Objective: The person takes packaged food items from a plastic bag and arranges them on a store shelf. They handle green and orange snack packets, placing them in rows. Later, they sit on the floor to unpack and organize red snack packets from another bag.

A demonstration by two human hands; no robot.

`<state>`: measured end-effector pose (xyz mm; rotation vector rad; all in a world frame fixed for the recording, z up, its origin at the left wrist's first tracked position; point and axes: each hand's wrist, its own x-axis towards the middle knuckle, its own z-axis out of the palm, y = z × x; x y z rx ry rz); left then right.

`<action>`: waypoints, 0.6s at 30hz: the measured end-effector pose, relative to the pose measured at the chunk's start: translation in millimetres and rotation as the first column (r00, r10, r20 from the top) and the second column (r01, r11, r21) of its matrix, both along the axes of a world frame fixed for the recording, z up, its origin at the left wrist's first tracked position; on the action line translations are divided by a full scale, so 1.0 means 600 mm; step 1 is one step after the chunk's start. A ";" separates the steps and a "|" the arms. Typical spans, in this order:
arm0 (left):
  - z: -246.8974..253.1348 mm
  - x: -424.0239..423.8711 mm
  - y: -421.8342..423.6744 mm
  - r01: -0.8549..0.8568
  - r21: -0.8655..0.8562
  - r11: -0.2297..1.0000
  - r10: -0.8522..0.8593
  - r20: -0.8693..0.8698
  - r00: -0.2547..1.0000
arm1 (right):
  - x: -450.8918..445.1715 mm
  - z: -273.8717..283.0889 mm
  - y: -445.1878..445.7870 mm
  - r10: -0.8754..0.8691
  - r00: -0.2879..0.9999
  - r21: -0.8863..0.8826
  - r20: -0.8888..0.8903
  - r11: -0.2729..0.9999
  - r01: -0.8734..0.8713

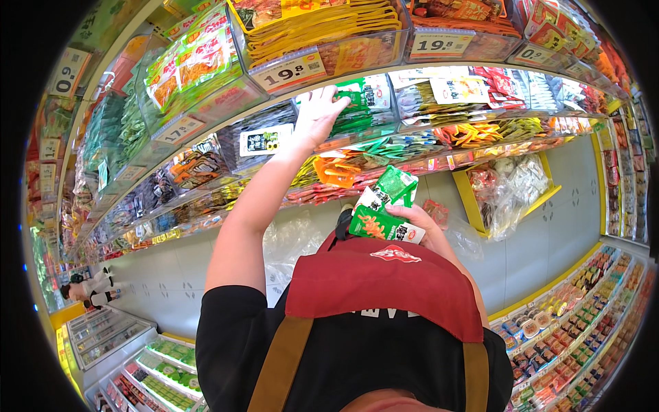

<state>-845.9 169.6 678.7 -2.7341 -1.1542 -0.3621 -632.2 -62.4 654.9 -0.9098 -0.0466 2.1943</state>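
My left hand (pixel 320 110) reaches into a clear shelf bin (pixel 365 123) of green and white snack packets (pixel 368 95). Its fingertips lie against packets at the bin's left side, and glare hides whether they pinch one. Close to my body, my right hand (pixel 414 219) holds several fanned-out green and white snack packets (pixel 378 224). Left of my reaching hand, a white packet with black print (pixel 265 140) lies on a bin of dark packets.
Bins with price tags (pixel 289 69) jut out overhead. Below hang orange packets (pixel 337 172). A yellow-edged box (pixel 471 201) with plastic-wrapped goods stands on the floor, near loose clear plastic (pixel 293 242). Behind are stocked shelves (pixel 561 329); people (pixel 90 291) are far left.
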 end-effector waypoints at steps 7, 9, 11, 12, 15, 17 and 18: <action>-0.015 -0.006 -0.009 0.099 0.072 0.993 -0.106 0.100 0.989 | 0.000 0.001 -0.004 -0.008 1.000 -0.008 -0.011 1.000 0.008; -0.010 -0.008 -0.007 0.113 0.054 0.992 -0.119 0.114 0.986 | -0.001 -0.005 -0.006 -0.012 1.000 -0.007 -0.019 1.000 0.012; -0.001 -0.013 -0.008 0.132 0.051 0.990 -0.137 0.126 0.982 | -0.003 -0.014 -0.006 -0.013 0.999 -0.016 -0.029 1.000 0.012; 0.005 -0.014 -0.013 0.139 0.064 0.988 -0.146 0.123 0.982 | -0.006 -0.013 -0.009 -0.032 0.998 -0.007 -0.059 0.999 0.032; 0.036 0.001 -0.052 0.129 0.018 0.991 -0.130 0.251 0.959 | -0.009 -0.009 -0.005 -0.025 0.987 -0.042 -0.160 0.999 0.018; 0.063 0.017 -0.090 0.280 -0.237 0.930 -0.173 0.390 0.904 | -0.009 -0.009 -0.010 -0.082 0.976 -0.037 -0.200 0.996 0.076; 0.078 0.024 -0.121 0.330 -0.336 0.882 -0.184 0.399 0.898 | -0.010 -0.007 -0.010 -0.089 0.974 -0.036 -0.208 0.996 0.083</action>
